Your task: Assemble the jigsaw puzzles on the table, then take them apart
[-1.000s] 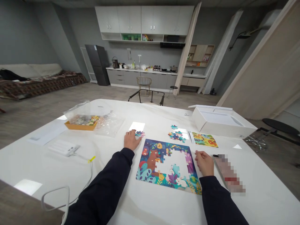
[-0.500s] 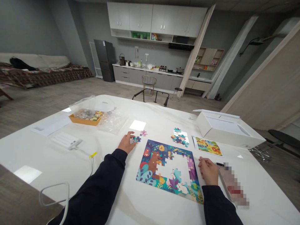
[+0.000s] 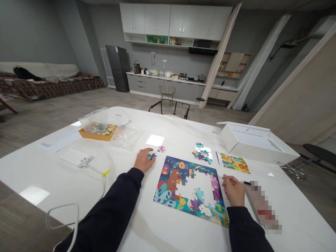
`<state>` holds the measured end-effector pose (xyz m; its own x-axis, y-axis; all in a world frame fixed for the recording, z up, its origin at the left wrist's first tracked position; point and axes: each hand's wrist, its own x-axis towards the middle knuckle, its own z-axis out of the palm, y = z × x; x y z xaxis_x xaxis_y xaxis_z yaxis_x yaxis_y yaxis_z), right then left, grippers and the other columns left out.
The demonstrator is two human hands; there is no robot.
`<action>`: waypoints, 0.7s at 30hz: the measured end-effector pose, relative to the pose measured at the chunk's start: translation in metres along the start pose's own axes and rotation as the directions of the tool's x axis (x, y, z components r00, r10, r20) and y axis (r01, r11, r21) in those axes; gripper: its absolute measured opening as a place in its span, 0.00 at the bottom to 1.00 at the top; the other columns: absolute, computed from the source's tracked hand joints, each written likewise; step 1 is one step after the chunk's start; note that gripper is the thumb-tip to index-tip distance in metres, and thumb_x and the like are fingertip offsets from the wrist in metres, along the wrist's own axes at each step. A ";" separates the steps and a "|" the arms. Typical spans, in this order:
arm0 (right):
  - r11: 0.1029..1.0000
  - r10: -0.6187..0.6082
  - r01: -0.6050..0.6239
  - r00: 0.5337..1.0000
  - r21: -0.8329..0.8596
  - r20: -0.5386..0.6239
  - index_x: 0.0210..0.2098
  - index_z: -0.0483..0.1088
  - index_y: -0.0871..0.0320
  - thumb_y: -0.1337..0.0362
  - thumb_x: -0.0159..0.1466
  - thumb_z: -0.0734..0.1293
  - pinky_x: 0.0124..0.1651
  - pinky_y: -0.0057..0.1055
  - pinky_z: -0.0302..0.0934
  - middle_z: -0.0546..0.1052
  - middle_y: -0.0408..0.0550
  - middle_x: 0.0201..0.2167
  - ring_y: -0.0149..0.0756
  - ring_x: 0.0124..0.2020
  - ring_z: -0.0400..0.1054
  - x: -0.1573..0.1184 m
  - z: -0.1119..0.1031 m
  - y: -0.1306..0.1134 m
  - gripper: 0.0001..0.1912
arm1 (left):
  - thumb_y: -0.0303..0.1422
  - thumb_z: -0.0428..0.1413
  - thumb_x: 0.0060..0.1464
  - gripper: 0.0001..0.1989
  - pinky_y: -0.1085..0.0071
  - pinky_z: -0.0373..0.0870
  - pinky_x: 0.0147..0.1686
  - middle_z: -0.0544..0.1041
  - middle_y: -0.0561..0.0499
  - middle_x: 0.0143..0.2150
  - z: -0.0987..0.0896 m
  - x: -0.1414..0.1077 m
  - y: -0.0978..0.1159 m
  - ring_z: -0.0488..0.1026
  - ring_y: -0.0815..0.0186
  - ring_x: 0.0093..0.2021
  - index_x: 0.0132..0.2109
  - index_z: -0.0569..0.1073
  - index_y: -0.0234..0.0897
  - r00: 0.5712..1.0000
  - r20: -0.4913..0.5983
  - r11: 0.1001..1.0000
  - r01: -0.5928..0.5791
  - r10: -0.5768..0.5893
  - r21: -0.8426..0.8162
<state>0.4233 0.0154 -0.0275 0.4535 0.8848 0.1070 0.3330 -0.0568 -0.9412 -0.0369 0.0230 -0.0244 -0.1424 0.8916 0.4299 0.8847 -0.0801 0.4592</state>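
Observation:
A partly filled jigsaw puzzle (image 3: 168, 189) lies on the white table, with an irregular gap in its middle and right. My left hand (image 3: 144, 160) is at its upper left, fingers apart over a teal puzzle piece (image 3: 152, 156) that they partly cover. A pink piece (image 3: 161, 149) lies just beyond those fingertips. My right hand (image 3: 233, 190) rests beside the puzzle's right edge, fingers curled and thumb against them; whatever they hold, if anything, is too small to make out. Several loose pieces (image 3: 202, 156) are piled behind the puzzle.
An orange tray (image 3: 96, 134) of pieces and clear plastic sit at the back left. Near them are a white power adapter (image 3: 76, 158) and its cable. On the right are a picture card (image 3: 234, 162), a white box (image 3: 258, 148) and a phone (image 3: 262, 206).
My left hand has shifted slightly, its fingers now reaching further over the teal piece. My right hand has stayed in place. The view has moved a little.

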 end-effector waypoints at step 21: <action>1.000 0.013 -0.014 1.000 -0.009 -0.013 0.26 0.70 0.57 0.41 0.58 0.67 0.17 0.28 0.53 0.73 0.43 0.15 0.31 0.12 0.60 -0.001 0.004 -0.001 0.24 | 0.46 0.60 0.54 0.22 0.55 0.64 0.51 0.78 0.44 0.49 0.031 0.043 0.037 0.70 0.45 0.53 0.51 0.69 0.41 0.992 0.014 0.974 0.121 -0.126 0.189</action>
<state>0.4192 0.0159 -0.0275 0.4688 0.8778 0.0986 0.3345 -0.0731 -0.9396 0.0032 0.0722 -0.0127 -0.2461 0.9008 0.3577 0.9289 0.1139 0.3522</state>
